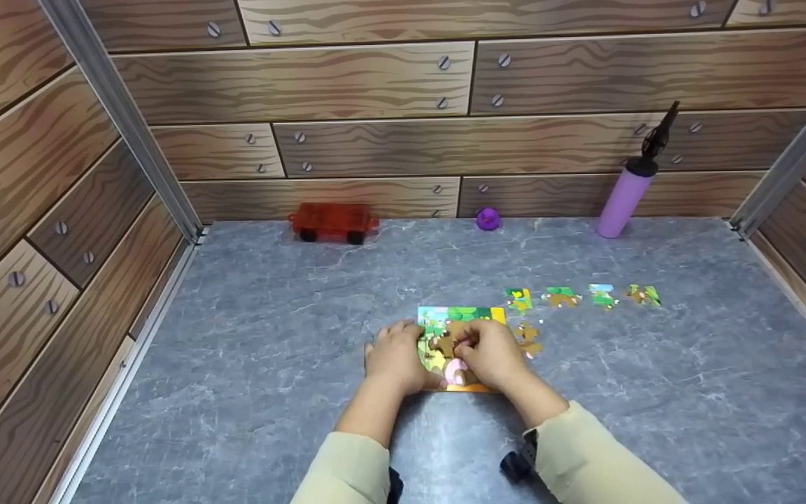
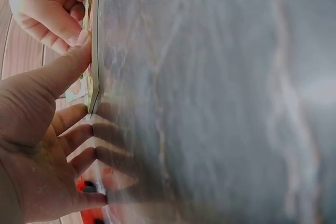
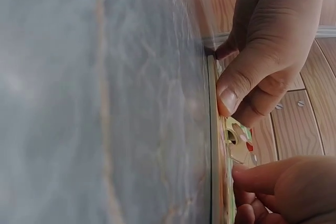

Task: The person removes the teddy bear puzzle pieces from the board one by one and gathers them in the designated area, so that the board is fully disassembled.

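Observation:
A cartoon jigsaw puzzle (image 1: 462,313) in a flat board lies before me, partly covered by both hands. My left hand (image 1: 394,355) steadies its left side, fingers fairly straight and spread. In the left wrist view, its thumb (image 2: 73,66) presses the board's front edge and the other fingers reach down beside the corner. My right hand (image 1: 492,353) bends over the middle of the puzzle, thumb and forefinger pinching a brown puzzle piece (image 1: 443,344). The right wrist view shows a tilted piece (image 3: 240,148) near those fingertips. A loose brown piece (image 1: 527,339) lies right of the board.
Several loose pieces, including a green and brown one (image 1: 562,296), form a row behind and right of the board. Along the back wall stand a red toy wagon (image 1: 333,220), a purple rubber duck (image 1: 488,219) and a purple hand pump (image 1: 625,199). Wood-patterned panels (image 1: 375,80) enclose the grey tabletop (image 1: 270,315).

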A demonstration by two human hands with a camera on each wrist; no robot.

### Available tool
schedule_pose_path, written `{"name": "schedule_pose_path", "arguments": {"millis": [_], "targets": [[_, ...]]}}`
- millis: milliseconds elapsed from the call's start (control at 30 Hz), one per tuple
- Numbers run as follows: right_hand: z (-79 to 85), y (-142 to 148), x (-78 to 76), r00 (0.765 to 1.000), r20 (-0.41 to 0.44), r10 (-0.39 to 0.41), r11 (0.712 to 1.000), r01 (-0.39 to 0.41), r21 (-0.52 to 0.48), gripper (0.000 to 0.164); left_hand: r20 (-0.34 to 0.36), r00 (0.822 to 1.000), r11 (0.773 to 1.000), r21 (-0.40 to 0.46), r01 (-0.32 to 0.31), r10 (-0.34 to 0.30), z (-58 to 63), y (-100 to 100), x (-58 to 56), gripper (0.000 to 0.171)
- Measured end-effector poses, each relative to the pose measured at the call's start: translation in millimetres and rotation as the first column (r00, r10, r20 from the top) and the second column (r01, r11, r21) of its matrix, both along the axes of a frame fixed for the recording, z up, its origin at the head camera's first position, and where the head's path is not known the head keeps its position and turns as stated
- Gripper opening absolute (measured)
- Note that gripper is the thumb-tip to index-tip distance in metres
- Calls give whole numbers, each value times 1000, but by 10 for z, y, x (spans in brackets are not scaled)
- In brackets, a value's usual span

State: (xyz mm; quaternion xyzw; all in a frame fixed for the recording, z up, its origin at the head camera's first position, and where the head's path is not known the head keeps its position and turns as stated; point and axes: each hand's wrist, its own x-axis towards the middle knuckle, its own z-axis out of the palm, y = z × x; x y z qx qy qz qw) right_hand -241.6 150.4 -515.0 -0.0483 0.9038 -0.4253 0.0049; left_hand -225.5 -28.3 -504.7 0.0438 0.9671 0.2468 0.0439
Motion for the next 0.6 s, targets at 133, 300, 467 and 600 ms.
{"name": "schedule_pose_path", "arguments": {"millis": [133,300,467,600], "targets": [[31,69,15,1000,-31,-3,1000,2,-15,10,3,1000,1000,1,-3,3,0,0,-4,97],[63,239,18,997,-80,-1,998,-4,-59,9,22,1000,1000,-1,-6,6,3,5,0,98],[130,499,23,995,-97,-3,996,-6,-91,9,25,1000,1000,-1,-9,9,-1,12,1,99],[198,728,41,994,-105,-14,995,3,-104,13,21,1000,1000,0,-7,7,-11,9,-1,100]]}}
